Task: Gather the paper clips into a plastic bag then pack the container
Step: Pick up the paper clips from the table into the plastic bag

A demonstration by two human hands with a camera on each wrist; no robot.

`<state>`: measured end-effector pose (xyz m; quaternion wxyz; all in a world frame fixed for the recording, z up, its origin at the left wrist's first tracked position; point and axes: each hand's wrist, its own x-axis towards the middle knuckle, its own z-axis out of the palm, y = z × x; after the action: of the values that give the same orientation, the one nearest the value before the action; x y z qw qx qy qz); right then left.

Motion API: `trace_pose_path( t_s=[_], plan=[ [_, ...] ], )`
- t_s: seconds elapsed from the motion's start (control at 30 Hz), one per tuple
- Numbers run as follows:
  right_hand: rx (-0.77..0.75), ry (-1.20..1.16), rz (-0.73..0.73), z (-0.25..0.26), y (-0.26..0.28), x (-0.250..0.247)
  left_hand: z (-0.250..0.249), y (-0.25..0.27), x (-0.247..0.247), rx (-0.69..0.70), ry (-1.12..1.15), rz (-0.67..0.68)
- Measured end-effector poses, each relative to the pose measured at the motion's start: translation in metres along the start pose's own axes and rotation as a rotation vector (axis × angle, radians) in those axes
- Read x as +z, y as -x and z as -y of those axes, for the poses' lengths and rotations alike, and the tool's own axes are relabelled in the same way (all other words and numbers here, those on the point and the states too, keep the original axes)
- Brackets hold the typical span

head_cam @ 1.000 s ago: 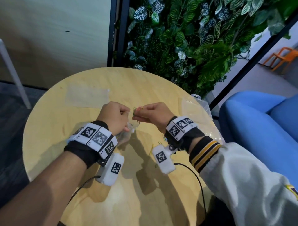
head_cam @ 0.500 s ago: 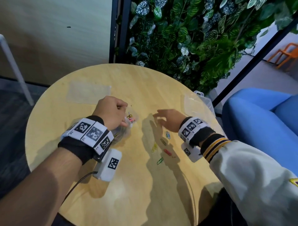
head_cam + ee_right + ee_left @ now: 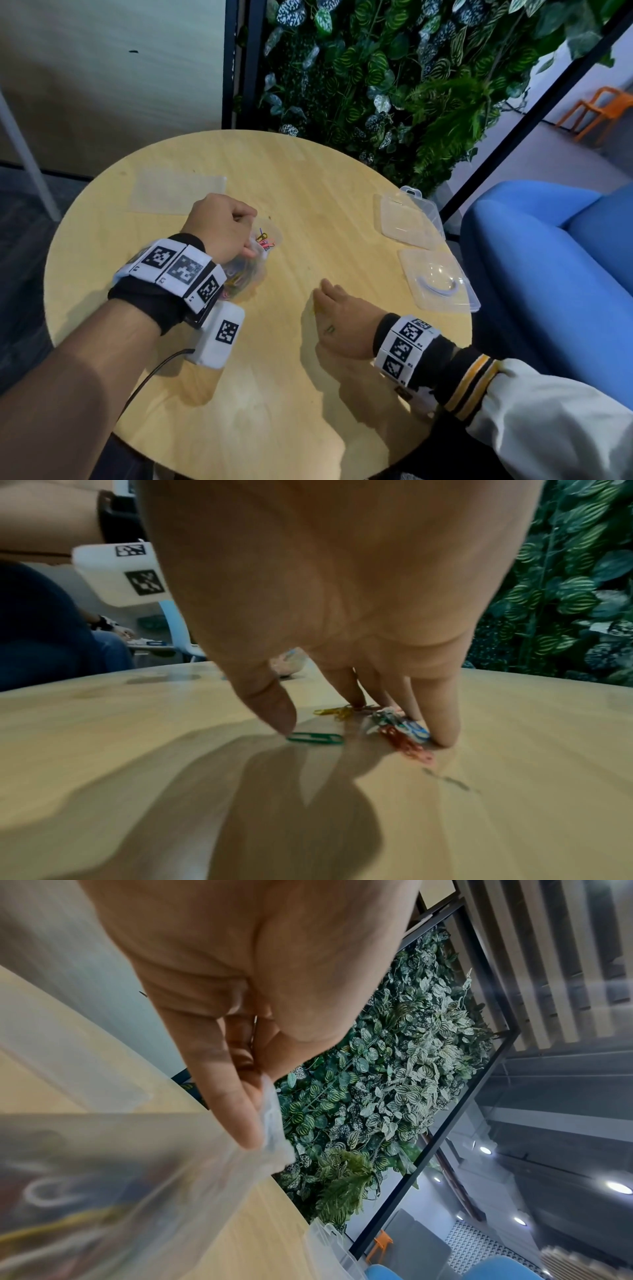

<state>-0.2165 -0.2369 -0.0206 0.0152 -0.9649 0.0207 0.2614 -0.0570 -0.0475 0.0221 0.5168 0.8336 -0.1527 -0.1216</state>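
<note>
My left hand (image 3: 219,226) grips the mouth of a clear plastic bag (image 3: 250,270) that holds several coloured paper clips; in the left wrist view its fingers (image 3: 240,1102) pinch the bag's edge (image 3: 274,1131). My right hand (image 3: 339,322) is palm down on the round wooden table (image 3: 308,178), and hides the loose clips in the head view. The right wrist view shows its thumb touching a green clip (image 3: 315,738). Its fingertips (image 3: 441,731) rest by a clump of red, blue and white clips (image 3: 400,731). A yellow clip (image 3: 334,712) lies between them.
An open clear plastic container lies at the table's right edge, one half (image 3: 411,219) behind the other (image 3: 438,284). A flat clear bag (image 3: 178,192) lies at the far left. A plant wall (image 3: 394,68) stands behind, and a blue sofa (image 3: 548,257) at the right.
My right hand left the bag's mouth, came down toward me and now rests over the loose clips on the table. My left hand kept hold of the bag.
</note>
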Motion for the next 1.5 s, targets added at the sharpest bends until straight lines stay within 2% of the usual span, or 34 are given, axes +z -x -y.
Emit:
trace_pose_path(
  t_s=[0.07, 0.13, 0.3, 0.4, 0.57, 0.7, 0.77, 0.87, 0.97, 1.03, 1.1, 1.17, 1.3, 1.33, 1.43, 1.47, 1.5],
  plan=[
    [-0.058, -0.019, -0.057, 0.005, 0.005, 0.005, 0.001, 0.001, -0.002, -0.004, 0.002, -0.004],
    [-0.104, 0.064, -0.098, 0.009, 0.003, 0.012, 0.001, 0.002, -0.003, -0.002, -0.003, -0.008],
    [-0.141, 0.126, -0.187, 0.014, -0.004, 0.015, 0.002, 0.003, -0.004, 0.002, -0.009, -0.012],
    [-0.160, 0.242, -0.220, 0.021, -0.005, 0.011, 0.001, 0.003, -0.004, 0.012, -0.014, -0.009],
    [-0.088, 0.270, -0.260, 0.023, -0.019, -0.005, 0.001, 0.003, -0.003, 0.018, -0.016, 0.003],
    [0.009, 0.314, -0.213, 0.017, -0.036, -0.019, 0.001, 0.004, -0.003, 0.020, -0.019, 0.011],
    [0.076, 0.253, -0.216, 0.008, -0.047, -0.029, 0.000, 0.005, -0.003, 0.016, -0.017, 0.015],
    [0.213, -0.097, -0.290, -0.014, -0.060, -0.047, -0.002, 0.006, -0.003, 0.020, -0.028, 0.020],
    [0.297, -0.874, -0.409, -0.025, -0.063, -0.065, -0.002, 0.006, -0.003, 0.012, -0.022, 0.027],
    [0.158, -1.409, -0.415, -0.015, -0.061, -0.080, -0.002, 0.005, -0.003, 0.007, -0.016, 0.032],
    [0.035, -1.571, -0.395, 0.004, -0.061, -0.096, -0.001, 0.005, -0.002, -0.002, -0.011, 0.035],
    [-0.026, -1.461, -0.406, 0.024, -0.062, -0.106, -0.002, 0.006, -0.002, -0.011, -0.004, 0.033],
    [-0.141, -0.775, -0.469, 0.047, -0.066, -0.114, -0.002, 0.008, -0.008, -0.042, 0.005, 0.018],
    [-0.154, -0.698, -0.506, 0.048, -0.067, -0.119, -0.001, 0.009, -0.011, -0.051, 0.003, 0.008],
    [-0.123, -0.764, -0.632, 0.039, -0.071, -0.133, 0.005, 0.009, -0.024, -0.083, 0.020, -0.015],
    [-0.102, -0.680, -0.636, 0.035, -0.076, -0.134, 0.008, 0.009, -0.028, -0.093, 0.031, -0.020],
    [-0.088, -0.526, -0.581, 0.032, -0.082, -0.130, 0.011, 0.010, -0.032, -0.101, 0.039, -0.022]
  ],
)
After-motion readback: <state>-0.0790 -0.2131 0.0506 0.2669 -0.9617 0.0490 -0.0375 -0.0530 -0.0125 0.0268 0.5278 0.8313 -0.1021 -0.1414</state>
